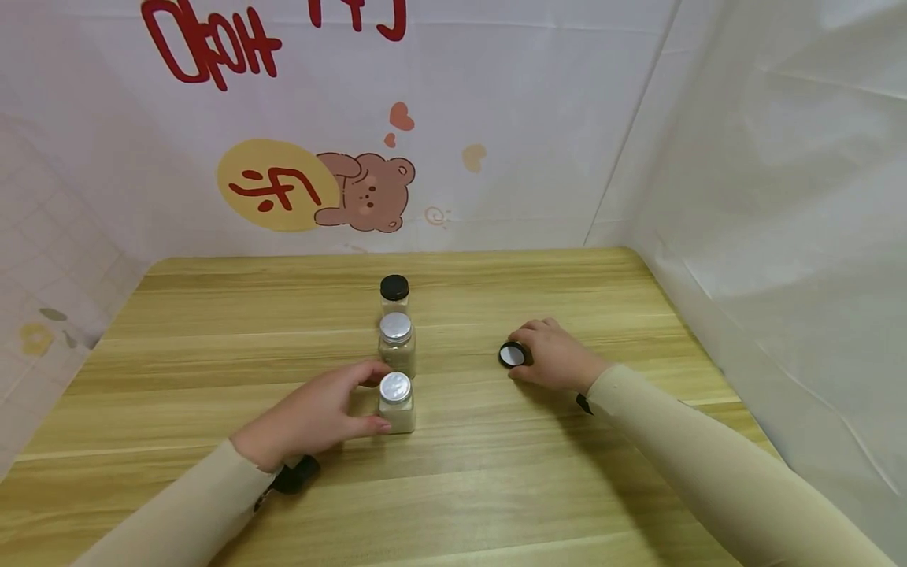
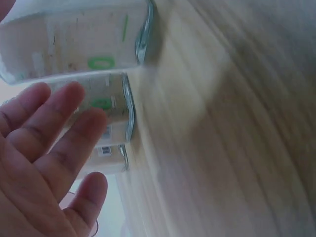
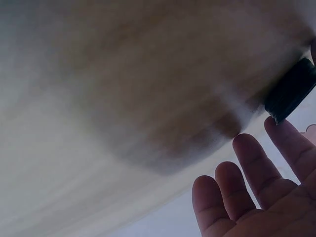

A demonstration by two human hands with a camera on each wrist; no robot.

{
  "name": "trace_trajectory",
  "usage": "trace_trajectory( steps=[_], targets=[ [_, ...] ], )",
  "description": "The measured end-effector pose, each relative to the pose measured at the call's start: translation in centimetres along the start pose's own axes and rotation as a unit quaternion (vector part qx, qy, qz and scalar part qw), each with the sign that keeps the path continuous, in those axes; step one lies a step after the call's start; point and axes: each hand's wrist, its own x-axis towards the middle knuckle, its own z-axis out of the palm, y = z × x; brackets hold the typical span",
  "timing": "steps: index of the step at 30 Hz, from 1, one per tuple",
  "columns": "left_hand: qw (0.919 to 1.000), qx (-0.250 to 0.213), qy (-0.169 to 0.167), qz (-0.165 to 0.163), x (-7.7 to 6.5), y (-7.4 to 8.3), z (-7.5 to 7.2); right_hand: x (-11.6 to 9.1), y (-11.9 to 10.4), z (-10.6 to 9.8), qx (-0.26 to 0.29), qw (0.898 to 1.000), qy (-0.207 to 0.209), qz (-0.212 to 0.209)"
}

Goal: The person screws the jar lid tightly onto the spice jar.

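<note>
My left hand [image 1: 322, 409] holds the nearest small clear jar [image 1: 398, 417] between thumb and fingers; the jar has a silver top and pale contents. In the left wrist view, the thumb shows only at the upper left corner, and the outer fingers [image 2: 79, 138] extend loosely beside the jar. Behind it stand another silver-topped jar [image 1: 398, 358] and a black-lidded jar [image 1: 394, 298], lined up away from me. Off to the right, my right hand [image 1: 556, 356] pinches a black lid [image 1: 512, 354], its white inside facing up and toward me. Its other fingers [image 3: 229, 182] are extended.
A wood-grain table [image 1: 468, 480] carries everything. White hanging sheets enclose the back and sides; the back sheet [image 1: 531, 142] bears a printed bear and red characters. Dark wrist straps [image 1: 294, 475] sit at both cuffs.
</note>
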Motion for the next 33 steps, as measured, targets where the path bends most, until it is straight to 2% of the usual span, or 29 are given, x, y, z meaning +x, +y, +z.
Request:
trace_trajectory(
  steps=[7, 16, 33],
  targets=[
    [0.9997, -0.020, 0.007, 0.010, 0.3, 0.4, 0.6, 0.0, -0.1, 0.1, -0.004, 1.000, -0.004, 0.004],
    [0.9995, -0.030, 0.011, -0.002, 0.3, 0.6, 1.0, -0.1, -0.1, 0.3, -0.005, 1.000, -0.003, 0.002],
    [0.9997, -0.013, 0.017, -0.009, 0.5, 0.7, 1.1, -0.1, -0.8, 0.4, -0.001, 1.000, -0.006, 0.003]
  ],
)
